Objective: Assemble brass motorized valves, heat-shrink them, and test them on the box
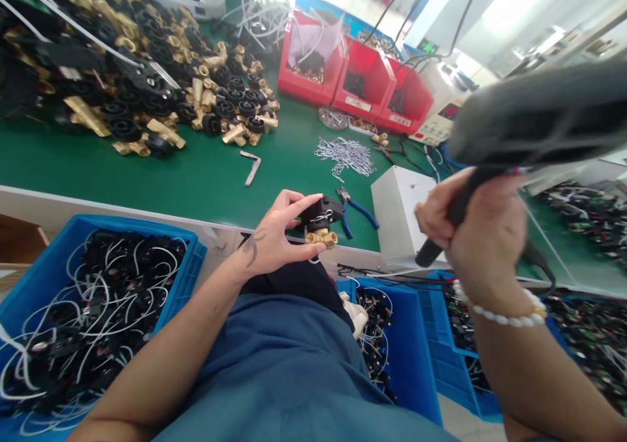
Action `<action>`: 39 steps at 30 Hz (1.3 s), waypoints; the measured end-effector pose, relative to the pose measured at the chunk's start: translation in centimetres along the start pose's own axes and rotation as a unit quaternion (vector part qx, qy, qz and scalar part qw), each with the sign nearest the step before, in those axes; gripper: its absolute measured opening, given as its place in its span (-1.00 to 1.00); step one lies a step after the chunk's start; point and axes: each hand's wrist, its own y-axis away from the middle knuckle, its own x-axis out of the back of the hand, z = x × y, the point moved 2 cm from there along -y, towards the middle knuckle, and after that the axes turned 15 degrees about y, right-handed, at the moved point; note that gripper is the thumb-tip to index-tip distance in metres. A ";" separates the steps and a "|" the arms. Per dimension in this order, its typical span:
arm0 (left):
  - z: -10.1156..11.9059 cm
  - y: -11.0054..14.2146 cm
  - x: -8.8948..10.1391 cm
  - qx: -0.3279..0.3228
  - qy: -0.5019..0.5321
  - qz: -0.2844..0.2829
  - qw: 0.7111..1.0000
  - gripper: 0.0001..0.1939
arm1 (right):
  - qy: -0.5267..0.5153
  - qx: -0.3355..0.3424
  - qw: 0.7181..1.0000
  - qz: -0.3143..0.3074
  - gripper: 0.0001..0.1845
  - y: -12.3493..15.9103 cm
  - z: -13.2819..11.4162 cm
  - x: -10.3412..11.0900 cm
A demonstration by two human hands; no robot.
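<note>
My left hand [279,230] pinches a brass valve [322,237] with a black plastic cap [321,212] between thumb and fingers, just over the table's front edge. A bent wire clip [322,219] shows at the joint between cap and brass. On the right, my right hand [482,226] is closed around the black handle of a bulky dark grey tool [543,115]. The tool is raised close to the camera and blurred, so its kind is unclear. Blue-handled pliers [353,210] lie just beyond the valve. A white box [404,213] stands between my hands.
Brass and black valves [235,106] are heaped on the green table [210,174] at the left. A pile of wire clips [345,155] and a small metal L-shaped piece [252,168] lie ahead. Red bins [313,79] stand behind. Blue crates [196,252] of wired parts flank me.
</note>
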 end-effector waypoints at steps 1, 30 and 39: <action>0.0 0.0 0.0 0.001 0.000 0.002 1.000 -0.24 | 0.051 -0.003 0.995 -0.082 -0.39 0.1 0.0 -0.6; 0.4 0.2 -0.4 -0.015 -0.022 -0.002 1.000 -0.24 | 0.032 -0.113 0.993 0.011 -0.31 1.4 0.8 -0.7; 0.4 0.6 -0.7 0.025 0.002 0.043 0.999 -0.25 | -0.022 -0.214 0.969 -0.123 -0.45 -0.1 1.8 -4.1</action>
